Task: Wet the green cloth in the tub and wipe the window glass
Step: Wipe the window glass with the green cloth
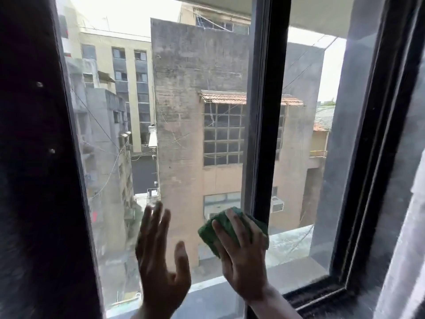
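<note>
My right hand [241, 256] presses a folded green cloth [211, 236] flat against the window glass [184, 111], low on the pane beside the dark vertical frame bar [269, 111]. The cloth shows past my fingers on the left and upper right. My left hand [158, 254] rests flat on the same pane to the left of the cloth, fingers spread, holding nothing. The tub is out of sight.
A dark wall or frame [34, 157] borders the pane on the left. A second glass panel [305, 134] and a black outer frame [377, 157] stand to the right, with the sliding track [317, 295] at the bottom right. Concrete buildings show outside.
</note>
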